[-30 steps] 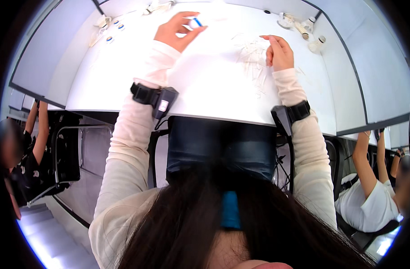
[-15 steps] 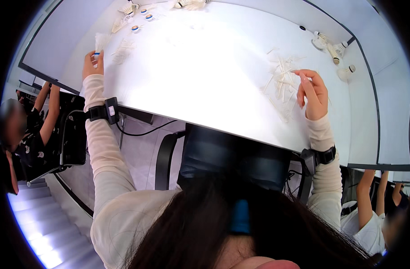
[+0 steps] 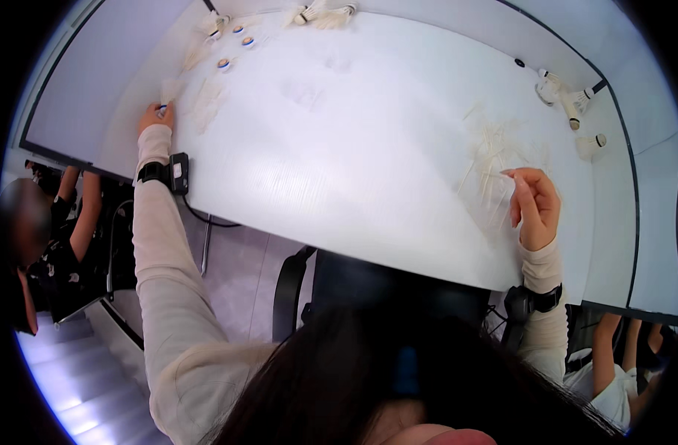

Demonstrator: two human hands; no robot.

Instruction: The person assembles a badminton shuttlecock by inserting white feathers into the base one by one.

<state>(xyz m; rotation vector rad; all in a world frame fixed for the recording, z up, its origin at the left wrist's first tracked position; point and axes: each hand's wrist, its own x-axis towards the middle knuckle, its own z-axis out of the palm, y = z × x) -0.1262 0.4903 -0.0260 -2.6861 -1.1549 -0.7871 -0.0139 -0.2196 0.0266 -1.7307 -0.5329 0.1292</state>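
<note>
Left hand (image 3: 154, 120) closed on shuttlecock (image 3: 170, 90) by its base, feathered end pointing away. Three blue-rimmed round pieces (image 3: 224, 64) farther out, to its right. Right hand (image 3: 538, 208) half-curled near thin pale strips (image 3: 489, 159) on white desk (image 3: 383, 148); can't tell if pinching any.

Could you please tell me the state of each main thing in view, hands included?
Left hand: closed on a shuttlecock
Shuttlecock: held, feathers pointing away
Right hand: fingers bent, hold unclear
White slivers: loose, scattered
Blue-rimmed discs: lying separately
Other shuttlecocks: lying unheld
Wristbands: strapped on
</note>
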